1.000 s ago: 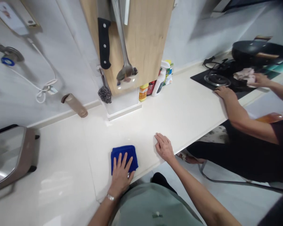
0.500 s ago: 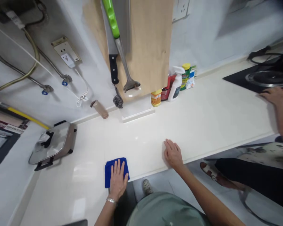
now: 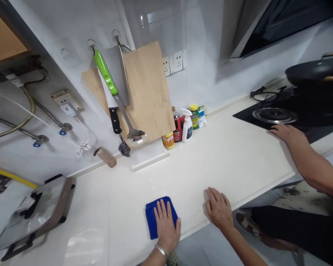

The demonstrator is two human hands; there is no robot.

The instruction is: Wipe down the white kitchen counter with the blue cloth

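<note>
A folded blue cloth lies on the white countertop, close to its front edge. My left hand rests flat on the cloth with fingers extended, a silver bracelet at the wrist. To the right, my right hand leans on the bare counter surface near the front edge. Its fingers are loosely stretched and slightly bent, and it holds nothing.
Along the wall stand a white spray bottle, a green bottle and a yellow container. A cutting board and knives hang above. An electric pan sits left. Another person's hand rests beside the black cooktop.
My left hand and the blue cloth have moved right along the counter, closer to my right hand. The view has tilted up, showing more wall and a wok.
</note>
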